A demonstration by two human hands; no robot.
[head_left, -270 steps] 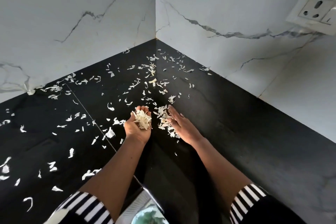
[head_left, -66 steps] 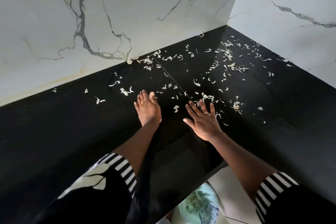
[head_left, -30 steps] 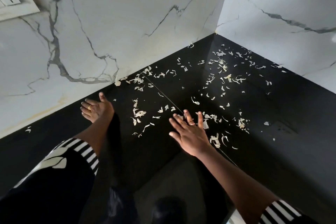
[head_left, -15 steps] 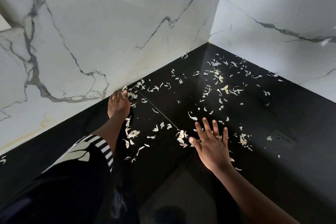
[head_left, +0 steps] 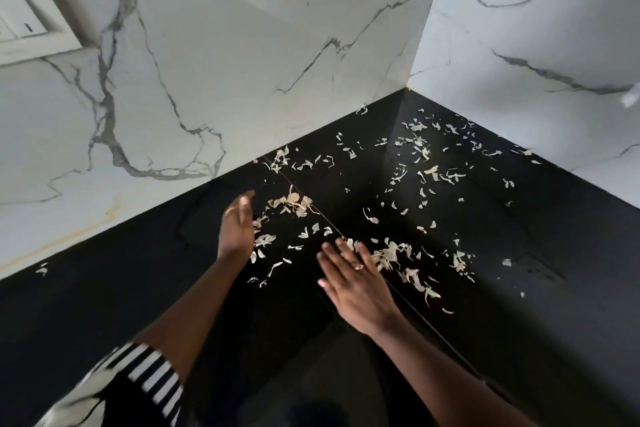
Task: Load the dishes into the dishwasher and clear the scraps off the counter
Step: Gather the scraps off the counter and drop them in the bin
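Observation:
Pale, thin vegetable scraps lie scattered over the black counter, thickest toward the corner. My left hand stands on its edge with straight fingers, a small heap of scraps just to its right. My right hand lies flat and open, palm down, its fingertips at another cluster of scraps. Neither hand holds anything. No dishes or dishwasher are in view.
White marble walls meet in a corner behind the counter. A white switch plate sits on the left wall. A thin seam runs across the counter. A few stray scraps lie far left by the wall.
My left hand has swept from the wall toward me and to the right, pushing scraps into a heap. My right hand has turned and shifted slightly left beside its cluster.

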